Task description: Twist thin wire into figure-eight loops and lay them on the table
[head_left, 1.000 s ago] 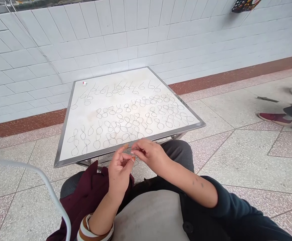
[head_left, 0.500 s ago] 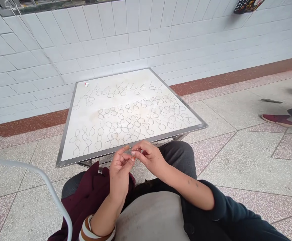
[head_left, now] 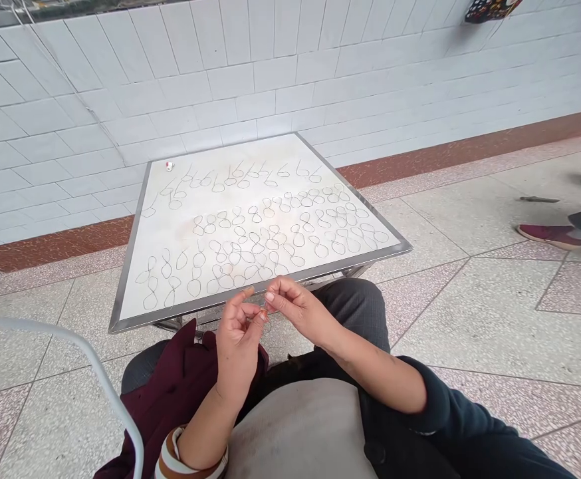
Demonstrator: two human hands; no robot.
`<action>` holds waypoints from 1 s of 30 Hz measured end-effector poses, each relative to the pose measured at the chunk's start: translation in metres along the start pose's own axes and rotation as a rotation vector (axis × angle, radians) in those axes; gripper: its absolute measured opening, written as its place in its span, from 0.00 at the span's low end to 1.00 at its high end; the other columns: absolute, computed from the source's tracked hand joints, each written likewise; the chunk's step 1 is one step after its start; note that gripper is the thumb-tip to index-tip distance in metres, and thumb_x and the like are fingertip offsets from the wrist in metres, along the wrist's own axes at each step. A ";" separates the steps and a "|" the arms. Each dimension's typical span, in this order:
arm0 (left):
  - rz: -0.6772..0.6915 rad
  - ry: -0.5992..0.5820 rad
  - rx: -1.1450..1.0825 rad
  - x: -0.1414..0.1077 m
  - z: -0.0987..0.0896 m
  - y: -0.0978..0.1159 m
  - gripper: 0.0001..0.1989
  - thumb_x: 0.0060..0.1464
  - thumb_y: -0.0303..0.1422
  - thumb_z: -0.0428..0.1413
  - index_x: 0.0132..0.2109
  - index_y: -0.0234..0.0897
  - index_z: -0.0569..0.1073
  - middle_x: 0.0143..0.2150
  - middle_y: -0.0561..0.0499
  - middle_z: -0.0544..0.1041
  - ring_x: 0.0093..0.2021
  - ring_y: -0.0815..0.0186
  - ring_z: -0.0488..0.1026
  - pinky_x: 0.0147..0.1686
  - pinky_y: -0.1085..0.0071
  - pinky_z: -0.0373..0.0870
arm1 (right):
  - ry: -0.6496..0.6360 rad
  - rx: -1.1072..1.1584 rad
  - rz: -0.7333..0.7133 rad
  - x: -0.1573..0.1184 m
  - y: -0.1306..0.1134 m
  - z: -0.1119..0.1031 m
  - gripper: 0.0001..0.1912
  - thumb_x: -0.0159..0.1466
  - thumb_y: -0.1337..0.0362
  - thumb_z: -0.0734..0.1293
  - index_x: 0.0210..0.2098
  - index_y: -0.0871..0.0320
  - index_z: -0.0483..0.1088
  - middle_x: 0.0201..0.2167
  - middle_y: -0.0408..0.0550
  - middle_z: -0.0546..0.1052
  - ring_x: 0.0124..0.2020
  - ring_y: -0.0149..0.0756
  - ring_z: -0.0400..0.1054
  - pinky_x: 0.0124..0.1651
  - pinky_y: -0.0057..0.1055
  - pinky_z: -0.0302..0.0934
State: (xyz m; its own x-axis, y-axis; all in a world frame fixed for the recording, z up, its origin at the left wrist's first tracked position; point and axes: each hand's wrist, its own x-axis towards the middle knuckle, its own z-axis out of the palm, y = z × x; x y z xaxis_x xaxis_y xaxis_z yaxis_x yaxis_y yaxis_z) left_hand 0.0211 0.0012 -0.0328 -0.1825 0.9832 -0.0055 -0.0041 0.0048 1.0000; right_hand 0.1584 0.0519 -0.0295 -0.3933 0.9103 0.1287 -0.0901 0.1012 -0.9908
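Wire (head_left: 270, 326) at lower centre, below the table's (head_left: 320, 271) near edge. Left hand (head_left: 238, 336) clamps it, thumb to finger — likely an anchor; right hand (head_left: 303, 314), fingertips together, pinches its upper part. Loops (head_left: 194, 296) mid-frame — spaced out, perhaps against tangling.

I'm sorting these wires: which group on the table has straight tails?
The far group, nearest the wall: single loops. The nearer wires are mostly figure eights.

The right hand (head_left: 304, 313) has lifted slightly — its thumb (head_left: 281, 304) now farther from the left hand (head_left: 239, 338).
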 end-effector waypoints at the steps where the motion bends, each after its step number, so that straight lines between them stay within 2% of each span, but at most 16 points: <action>1: 0.009 0.002 0.002 0.000 0.001 0.000 0.20 0.54 0.33 0.60 0.54 0.40 0.68 0.32 0.54 0.74 0.35 0.67 0.72 0.41 0.68 0.68 | -0.002 0.015 0.009 0.000 0.000 0.000 0.12 0.66 0.53 0.63 0.33 0.55 0.63 0.25 0.40 0.68 0.29 0.30 0.63 0.36 0.30 0.61; 6: 0.039 -0.003 0.009 -0.001 0.003 -0.002 0.21 0.53 0.31 0.60 0.54 0.39 0.67 0.32 0.54 0.74 0.34 0.67 0.73 0.38 0.70 0.68 | 0.063 -0.117 0.034 0.000 0.003 0.000 0.10 0.63 0.57 0.65 0.30 0.56 0.63 0.22 0.37 0.63 0.25 0.28 0.58 0.29 0.26 0.55; 10: 0.032 -0.018 0.032 0.000 0.002 -0.002 0.21 0.54 0.30 0.59 0.54 0.40 0.68 0.32 0.55 0.74 0.34 0.68 0.72 0.37 0.71 0.67 | 0.130 -0.207 -0.008 0.000 0.005 0.002 0.09 0.61 0.61 0.66 0.27 0.56 0.63 0.22 0.37 0.61 0.23 0.26 0.53 0.26 0.25 0.49; 16: 0.007 0.010 0.022 0.000 0.002 0.002 0.20 0.55 0.32 0.59 0.55 0.39 0.67 0.34 0.53 0.77 0.37 0.65 0.75 0.44 0.66 0.69 | 0.052 0.076 0.079 0.002 0.001 0.003 0.13 0.62 0.53 0.67 0.29 0.56 0.64 0.23 0.40 0.70 0.27 0.29 0.65 0.34 0.29 0.63; 19: 0.020 0.016 0.012 0.000 0.002 0.002 0.19 0.56 0.32 0.59 0.54 0.40 0.67 0.35 0.52 0.78 0.38 0.65 0.76 0.45 0.65 0.70 | 0.032 0.131 0.115 0.003 0.001 0.003 0.15 0.59 0.52 0.69 0.28 0.56 0.65 0.23 0.40 0.71 0.27 0.30 0.67 0.35 0.31 0.66; 30: -0.006 0.020 -0.007 0.001 0.004 -0.001 0.23 0.55 0.31 0.60 0.57 0.41 0.66 0.35 0.53 0.76 0.35 0.68 0.73 0.41 0.69 0.71 | 0.145 0.005 0.060 0.002 0.002 0.005 0.08 0.54 0.68 0.65 0.23 0.55 0.59 0.19 0.36 0.66 0.24 0.30 0.68 0.28 0.26 0.60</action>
State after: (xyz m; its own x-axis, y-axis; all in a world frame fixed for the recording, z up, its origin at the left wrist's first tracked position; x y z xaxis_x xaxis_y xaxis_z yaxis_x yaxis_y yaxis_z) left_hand 0.0245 0.0029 -0.0339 -0.2021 0.9793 -0.0116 -0.0119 0.0094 0.9999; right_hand 0.1532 0.0521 -0.0310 -0.2619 0.9631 0.0613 -0.0755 0.0429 -0.9962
